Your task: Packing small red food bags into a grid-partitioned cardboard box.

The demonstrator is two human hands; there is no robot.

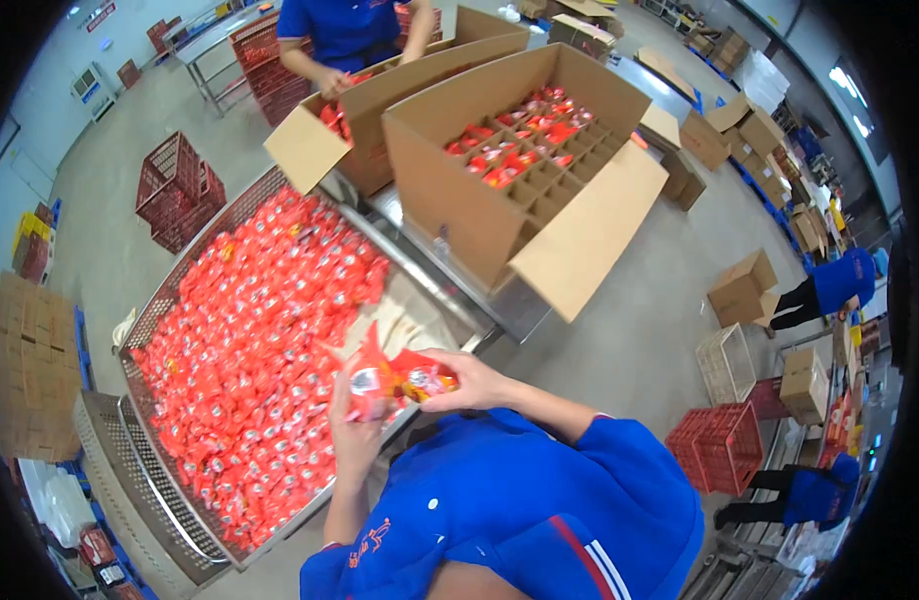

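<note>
My left hand (348,409) is closed around a red-wrapped packet (368,381) with a pale round patch on its front. In my right hand (470,381) is a second red wrapped packet (427,379), its face turned up and touching the first one. Both hands are over the near edge of a perforated metal bin (185,279), heaped with many similar red packets (260,352). Beyond the bin's right side stands an open cardboard carton (452,199) with a grid of cardboard dividers (538,199). Red packets fill part of its cells; those toward the near end hold none.
A co-worker (347,37) reaches into another open carton (309,146) at the back. Red plastic crates (178,187) are stacked on the floor to the left. Pale cloth (399,319) lies in the bin's right corner. Two more people (842,281) work at the far right.
</note>
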